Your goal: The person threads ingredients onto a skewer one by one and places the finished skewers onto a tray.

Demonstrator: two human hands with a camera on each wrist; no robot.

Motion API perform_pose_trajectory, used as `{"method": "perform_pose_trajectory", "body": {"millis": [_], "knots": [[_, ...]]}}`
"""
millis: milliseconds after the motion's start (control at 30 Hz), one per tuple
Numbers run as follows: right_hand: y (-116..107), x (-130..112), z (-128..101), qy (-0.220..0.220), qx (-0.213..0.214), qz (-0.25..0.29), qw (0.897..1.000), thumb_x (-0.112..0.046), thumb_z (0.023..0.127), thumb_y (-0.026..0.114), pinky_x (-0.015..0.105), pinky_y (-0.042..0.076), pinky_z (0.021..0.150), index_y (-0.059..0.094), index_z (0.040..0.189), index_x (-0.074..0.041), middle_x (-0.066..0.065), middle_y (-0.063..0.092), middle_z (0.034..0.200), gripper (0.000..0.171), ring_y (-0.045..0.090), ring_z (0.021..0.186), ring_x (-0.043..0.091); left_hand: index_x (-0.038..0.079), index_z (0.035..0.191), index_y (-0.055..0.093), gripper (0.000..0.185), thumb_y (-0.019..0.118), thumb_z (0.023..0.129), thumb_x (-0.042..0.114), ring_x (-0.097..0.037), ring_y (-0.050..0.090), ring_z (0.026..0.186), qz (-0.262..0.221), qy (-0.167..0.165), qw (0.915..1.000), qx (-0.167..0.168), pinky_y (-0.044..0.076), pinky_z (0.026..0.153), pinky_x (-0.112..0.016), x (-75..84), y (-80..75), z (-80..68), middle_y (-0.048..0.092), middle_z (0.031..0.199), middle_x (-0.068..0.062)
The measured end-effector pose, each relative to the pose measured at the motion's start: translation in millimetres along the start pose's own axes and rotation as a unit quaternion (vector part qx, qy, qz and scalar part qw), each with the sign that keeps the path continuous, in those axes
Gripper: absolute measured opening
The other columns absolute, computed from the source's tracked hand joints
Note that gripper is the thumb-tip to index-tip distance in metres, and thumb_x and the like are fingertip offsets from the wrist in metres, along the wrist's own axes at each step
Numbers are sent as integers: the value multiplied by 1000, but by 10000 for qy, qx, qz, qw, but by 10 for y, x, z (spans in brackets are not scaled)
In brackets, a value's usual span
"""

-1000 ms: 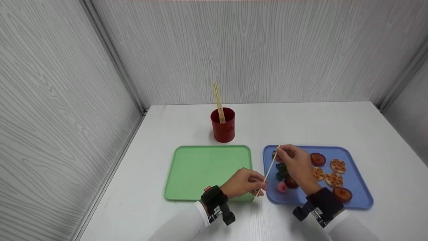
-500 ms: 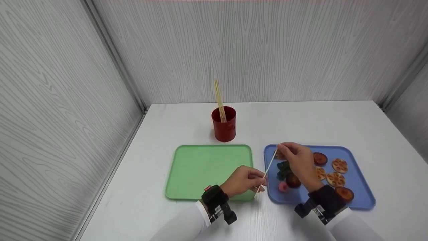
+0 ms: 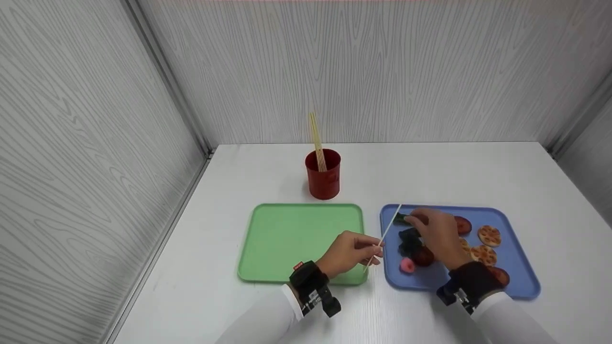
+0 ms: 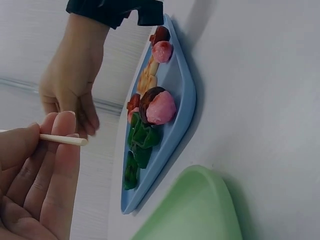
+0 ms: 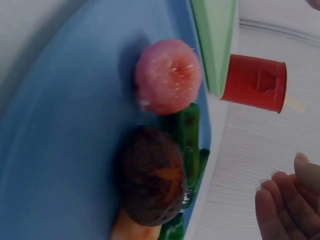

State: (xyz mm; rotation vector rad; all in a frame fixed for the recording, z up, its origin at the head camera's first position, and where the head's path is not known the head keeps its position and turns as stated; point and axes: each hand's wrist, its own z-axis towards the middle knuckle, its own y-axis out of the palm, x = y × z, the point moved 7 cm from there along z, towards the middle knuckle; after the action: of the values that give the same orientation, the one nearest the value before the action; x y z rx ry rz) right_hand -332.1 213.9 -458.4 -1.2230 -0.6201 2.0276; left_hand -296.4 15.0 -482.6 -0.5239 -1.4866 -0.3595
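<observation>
Two hands: left hand (image 3: 348, 252) pinches a thin wooden skewer (image 3: 385, 235); right hand (image 3: 437, 234), fingers loosely curled, touches a green vegetable piece (image 3: 400, 219) on the blue plastic tray (image 3: 519, 277).

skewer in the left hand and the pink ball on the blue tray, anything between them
Only bare tray. In the head view the skewer held by the left hand slants past the blue tray edge, and the pink ball lies just inside it, nothing between.

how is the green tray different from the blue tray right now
The green plastic tray lies bare, while the blue plastic tray holds food pieces. The green tray sits by the left hand pinching a thin wooden skewer; the right hand reaches over the blue one. Both are flat, round-cornered rectangles.
</observation>
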Motion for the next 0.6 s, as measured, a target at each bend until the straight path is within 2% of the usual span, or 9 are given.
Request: {"method": "perform_pose_trajectory", "body": {"millis": [100, 233, 433, 600], "knots": [[64, 67, -14, -82, -305, -338, 9989, -14, 87, 75, 36, 50, 62, 73, 91, -2, 9, 71, 80, 14, 61, 69, 20, -6, 114, 68, 23, 63, 94, 4, -16, 71, 76, -27, 51, 10000, -2, 58, 71, -29, 21, 4, 5, 73, 93, -15], [114, 148, -53, -11, -647, -497, 9967, -14, 86, 76, 43, 53, 68, 72, 94, 1, 12, 71, 82, 17, 63, 72, 23, -5, 113, 69, 22, 63, 94, 4, -18, 71, 77, -29, -15, 10000, 15, 58, 72, -29, 2, 4, -1, 73, 93, -17], [194, 222, -100, 75, -1097, -684, 9916, -15, 85, 77, 41, 50, 66, 69, 89, -1, 8, 67, 78, 17, 59, 71, 21, -5, 115, 68, 23, 62, 95, 4, -23, 71, 80, 20, -46, 10000, -8, 59, 75, -35, -17, -4, -16, 72, 95, -19], [251, 244, -143, 131, -1266, -855, 9882, -15, 82, 80, 41, 51, 65, 67, 87, 0, 8, 66, 76, 20, 57, 68, 20, -5, 116, 68, 24, 62, 95, 5, -17, 71, 78, 112, -29, 9999, -20, 58, 74, -31, -29, -7, -12, 73, 93, -15]]}}
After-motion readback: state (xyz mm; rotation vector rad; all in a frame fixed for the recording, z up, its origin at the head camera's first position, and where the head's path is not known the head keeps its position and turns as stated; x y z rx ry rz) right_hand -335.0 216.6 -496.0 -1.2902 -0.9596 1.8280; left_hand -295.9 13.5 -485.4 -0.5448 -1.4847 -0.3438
